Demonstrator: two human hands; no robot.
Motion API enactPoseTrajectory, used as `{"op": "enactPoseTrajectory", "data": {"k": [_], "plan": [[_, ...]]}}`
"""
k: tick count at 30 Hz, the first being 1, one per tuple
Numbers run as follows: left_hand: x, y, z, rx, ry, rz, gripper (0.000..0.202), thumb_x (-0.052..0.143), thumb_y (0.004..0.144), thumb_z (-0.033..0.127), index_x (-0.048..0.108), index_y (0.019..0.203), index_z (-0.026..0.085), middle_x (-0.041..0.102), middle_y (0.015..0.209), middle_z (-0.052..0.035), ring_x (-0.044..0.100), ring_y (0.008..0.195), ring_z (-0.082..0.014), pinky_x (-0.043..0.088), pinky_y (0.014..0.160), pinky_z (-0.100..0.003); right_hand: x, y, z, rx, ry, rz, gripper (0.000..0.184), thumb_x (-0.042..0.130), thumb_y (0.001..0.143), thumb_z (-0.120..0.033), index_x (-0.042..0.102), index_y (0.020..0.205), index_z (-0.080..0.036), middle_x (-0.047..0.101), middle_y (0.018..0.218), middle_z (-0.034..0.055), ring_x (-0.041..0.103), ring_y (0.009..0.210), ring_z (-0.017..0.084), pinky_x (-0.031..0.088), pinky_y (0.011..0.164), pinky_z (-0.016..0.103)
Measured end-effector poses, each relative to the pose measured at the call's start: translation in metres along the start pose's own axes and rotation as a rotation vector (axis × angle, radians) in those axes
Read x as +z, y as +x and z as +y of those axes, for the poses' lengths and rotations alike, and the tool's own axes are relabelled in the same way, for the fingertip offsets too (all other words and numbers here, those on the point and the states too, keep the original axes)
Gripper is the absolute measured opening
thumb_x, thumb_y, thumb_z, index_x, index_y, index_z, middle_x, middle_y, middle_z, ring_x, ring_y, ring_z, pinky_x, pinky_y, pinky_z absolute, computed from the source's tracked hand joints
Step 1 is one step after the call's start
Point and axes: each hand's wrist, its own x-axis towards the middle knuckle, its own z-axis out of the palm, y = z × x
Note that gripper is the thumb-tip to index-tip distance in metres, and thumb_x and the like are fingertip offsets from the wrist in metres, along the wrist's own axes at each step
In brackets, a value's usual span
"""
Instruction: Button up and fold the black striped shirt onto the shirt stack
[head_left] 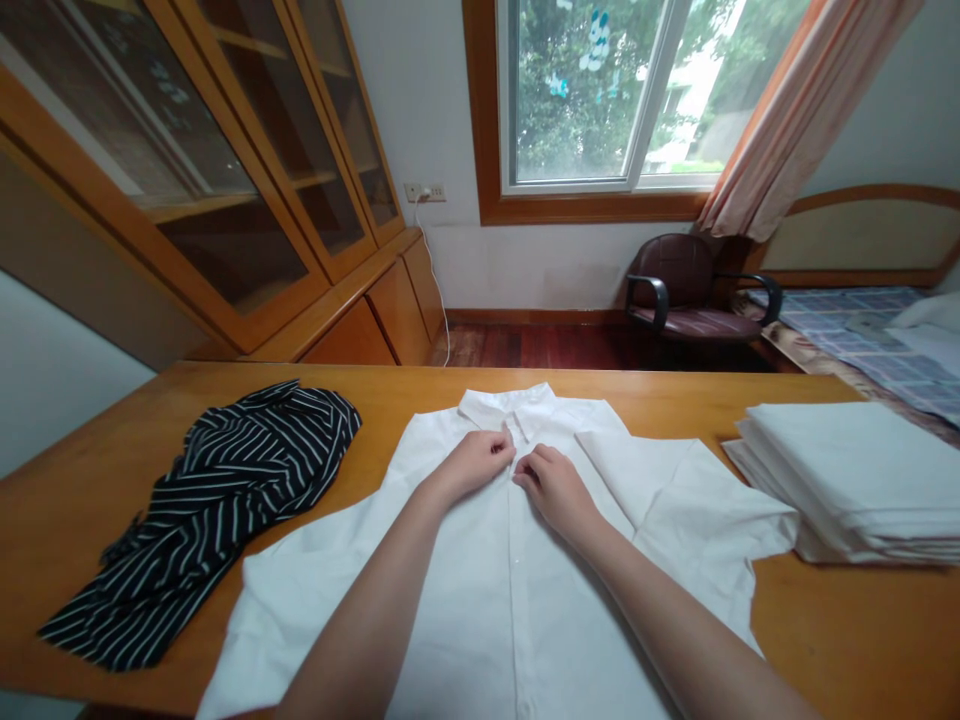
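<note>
A white short-sleeved shirt (675, 500) lies flat and face up on the wooden table (90, 460), collar away from me. My left hand (474, 462) and my right hand (553, 482) rest side by side on the shirt's front placket just below the collar. Both hands have their fingers curled and pinched on the placket fabric near the top button. The fingertips nearly touch each other at the middle of the shirt.
A crumpled black shirt with white stripes (217, 510) lies on the table to the left. A stack of folded white cloth (855, 480) sits at the right edge. Beyond the table stand a dark armchair (686, 290), a bed (877, 330), glass-fronted wooden cabinets (225, 190) and a window.
</note>
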Motion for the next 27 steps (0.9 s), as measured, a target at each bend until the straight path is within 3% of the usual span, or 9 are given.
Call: {"op": "enactPoseTrajectory", "data": {"k": [3,7,15,22,27], "plan": [[-0.003,-0.011,-0.001,-0.103,-0.09,-0.154,0.019,0.054,0.081,0.035,0.061,0.078,0.017,0.058,0.06,0.003,0.054,0.052,-0.0127,0.036,0.05,-0.022,-0.001,0.0,-0.002,0.002,-0.021,0.002,0.006,0.068,0.089,-0.016,0.066,0.085,-0.019,0.062,0.09,0.0035,0.057,0.087,0.019,0.041,0.08,0.031],[-0.002,-0.015,-0.006,-0.176,-0.207,-0.216,0.018,0.057,0.079,0.032,0.061,0.088,0.017,0.058,0.061,0.003,0.056,0.047,-0.0121,0.037,0.044,-0.021,-0.002,0.0,-0.001,-0.001,-0.025,0.005,0.005,0.069,0.089,-0.016,0.067,0.085,-0.02,0.062,0.088,0.0033,0.057,0.087,0.019,0.041,0.079,0.03],[0.0,-0.015,-0.008,-0.07,-0.228,-0.188,0.014,0.06,0.081,0.031,0.061,0.082,0.017,0.064,0.073,0.0026,0.063,0.052,-0.0109,0.041,0.053,-0.021,-0.003,0.001,-0.002,0.004,-0.032,0.0,0.005,0.069,0.089,-0.018,0.068,0.084,-0.019,0.062,0.088,0.0033,0.057,0.086,0.019,0.042,0.079,0.03],[-0.001,-0.016,-0.01,-0.08,-0.267,-0.199,0.009,0.058,0.079,0.026,0.062,0.082,0.017,0.061,0.066,0.0039,0.061,0.052,-0.0108,0.041,0.055,-0.021,-0.005,0.001,-0.004,0.009,-0.026,-0.014,0.005,0.069,0.088,-0.017,0.068,0.084,-0.019,0.063,0.088,0.0037,0.058,0.087,0.019,0.042,0.08,0.031],[-0.003,-0.018,-0.006,-0.087,-0.251,-0.202,0.013,0.059,0.081,0.028,0.064,0.083,0.016,0.061,0.058,0.0031,0.053,0.046,-0.0096,0.033,0.048,-0.02,-0.005,0.001,-0.002,0.003,0.015,-0.011,0.006,0.069,0.088,-0.014,0.067,0.084,-0.019,0.062,0.088,0.003,0.057,0.087,0.018,0.042,0.081,0.03]]}}
